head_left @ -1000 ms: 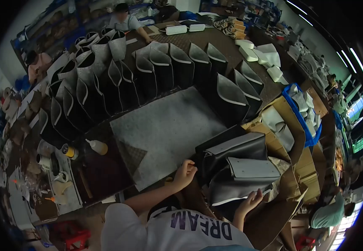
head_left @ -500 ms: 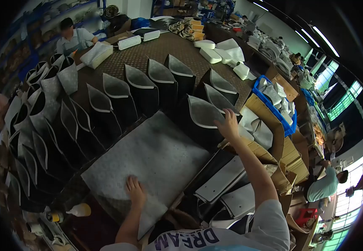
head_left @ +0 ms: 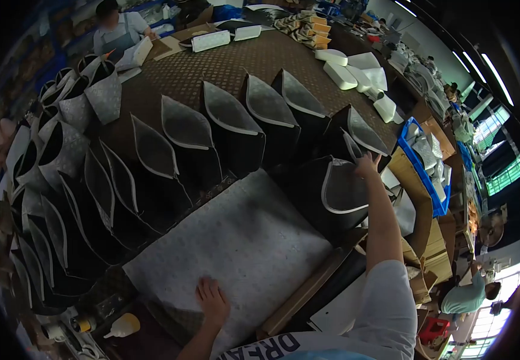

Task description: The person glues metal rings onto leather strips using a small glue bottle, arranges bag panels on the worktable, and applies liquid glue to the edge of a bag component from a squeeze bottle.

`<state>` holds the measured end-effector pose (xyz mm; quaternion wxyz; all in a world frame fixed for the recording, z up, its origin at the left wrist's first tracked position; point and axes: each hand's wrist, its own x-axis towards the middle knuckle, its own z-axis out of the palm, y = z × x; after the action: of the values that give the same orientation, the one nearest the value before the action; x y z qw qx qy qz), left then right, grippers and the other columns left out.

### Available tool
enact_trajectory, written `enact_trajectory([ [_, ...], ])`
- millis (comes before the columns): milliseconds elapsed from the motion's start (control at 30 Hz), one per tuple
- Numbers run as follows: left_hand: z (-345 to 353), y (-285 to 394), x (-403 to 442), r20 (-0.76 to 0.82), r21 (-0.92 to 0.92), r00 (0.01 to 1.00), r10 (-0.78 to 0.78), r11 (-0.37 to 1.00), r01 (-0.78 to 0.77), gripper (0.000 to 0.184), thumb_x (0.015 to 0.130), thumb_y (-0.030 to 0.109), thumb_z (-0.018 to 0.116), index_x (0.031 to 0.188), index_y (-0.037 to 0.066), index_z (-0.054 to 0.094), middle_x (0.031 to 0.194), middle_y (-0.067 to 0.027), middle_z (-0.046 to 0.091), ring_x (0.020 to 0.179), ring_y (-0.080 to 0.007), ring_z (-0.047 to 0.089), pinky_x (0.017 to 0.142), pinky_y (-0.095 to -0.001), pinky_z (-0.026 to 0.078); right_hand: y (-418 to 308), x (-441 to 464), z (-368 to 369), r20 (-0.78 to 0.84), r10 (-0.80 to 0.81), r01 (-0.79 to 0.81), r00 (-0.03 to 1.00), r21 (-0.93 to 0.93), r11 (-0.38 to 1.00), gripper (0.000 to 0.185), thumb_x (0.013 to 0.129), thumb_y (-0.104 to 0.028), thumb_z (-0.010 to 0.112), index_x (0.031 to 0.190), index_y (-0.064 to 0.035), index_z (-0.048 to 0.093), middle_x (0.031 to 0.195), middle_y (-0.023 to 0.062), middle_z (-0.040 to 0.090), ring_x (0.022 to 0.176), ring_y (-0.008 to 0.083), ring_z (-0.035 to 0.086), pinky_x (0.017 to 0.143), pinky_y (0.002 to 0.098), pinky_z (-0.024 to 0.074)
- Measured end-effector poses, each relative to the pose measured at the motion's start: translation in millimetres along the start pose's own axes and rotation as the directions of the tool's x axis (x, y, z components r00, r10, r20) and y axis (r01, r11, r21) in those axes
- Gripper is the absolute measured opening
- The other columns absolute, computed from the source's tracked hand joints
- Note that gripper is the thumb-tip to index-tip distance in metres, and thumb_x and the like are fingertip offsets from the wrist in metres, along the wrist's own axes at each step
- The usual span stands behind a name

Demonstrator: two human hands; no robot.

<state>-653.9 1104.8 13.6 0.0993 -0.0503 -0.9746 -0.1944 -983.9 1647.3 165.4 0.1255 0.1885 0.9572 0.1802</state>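
Observation:
My left hand rests flat, fingers spread, on the lower part of a grey sheet on the table. At the right, my right hand is at the upper rim of a black pouch with a grey lining, its fingers bent around the edge. The pouch is tilted, its open mouth facing me. Right behind it stands another black pouch. More upright pouches, one of them near the middle, form a curved row behind the sheet.
A blue crate of pale pieces and a cardboard box are at the right. White blocks lie at the back. A glue bottle is at the lower left. A person sits across the table.
The large pouch at my right hand has turned and shifted right, with my right hand moving right along with it. My left hand stays on the sheet. The view has shifted.

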Motion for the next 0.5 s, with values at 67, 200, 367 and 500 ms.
enact_trajectory([
  [67,0.0,-0.7,1.9,0.011,-0.014,1.0,0.009,1.0,-0.008,0.03,0.085,0.011,0.049,0.113,0.002,0.046,0.126,-0.0218,0.04,0.12,-0.0415,0.036,0.097,-0.0536,0.029,8.1,7.1,17.0,-0.134,-0.01,0.007,0.991,-0.022,1.0,0.053,0.06,-0.042,0.072,0.107,-0.0194,0.065,0.14,0.015,0.031,0.137,0.0335,0.01,0.103,0.067,0.0044],
  [200,-1.5,0.1,3.0,0.051,-0.053,0.999,-0.011,0.999,0.013,0.031,0.084,0.011,0.05,0.113,0.002,0.046,0.123,-0.0218,0.041,0.119,-0.0413,0.037,0.096,-0.0542,0.029,1.8,-12.3,-14.7,-0.338,-0.09,0.043,0.937,-0.145,0.988,0.047,0.057,-0.04,0.076,0.099,-0.0205,0.067,0.15,0.0134,0.012,0.139,0.0337,0.0,0.106,0.0606,0.0083],
  [367,6.0,-12.3,-6.2,0.04,-0.032,0.998,-0.04,0.999,0.041,0.032,0.085,0.014,0.049,0.115,0.002,0.045,0.123,-0.0226,0.041,0.119,-0.04,0.037,0.098,-0.0534,0.028,0.5,19.0,-3.5,-0.082,-0.086,0.083,0.993,-0.043,0.996,0.044,0.062,-0.03,0.074,0.102,-0.0129,0.066,0.141,0.013,0.027,0.133,0.0293,0.024,0.105,0.0607,0.014],
  [500,6.2,-11.1,-7.9,0.059,0.009,0.998,-0.029,1.0,0.028,0.033,0.086,0.016,0.048,0.116,0.003,0.044,0.125,-0.0229,0.039,0.12,-0.0398,0.036,0.099,-0.0529,0.027,2.2,19.3,15.2,-0.141,-0.105,0.113,0.984,0.049,0.992,0.055,0.063,-0.033,0.071,0.11,-0.0072,0.06,0.133,0.0126,0.035,0.124,0.0333,0.033,0.106,0.0563,0.0173],
])
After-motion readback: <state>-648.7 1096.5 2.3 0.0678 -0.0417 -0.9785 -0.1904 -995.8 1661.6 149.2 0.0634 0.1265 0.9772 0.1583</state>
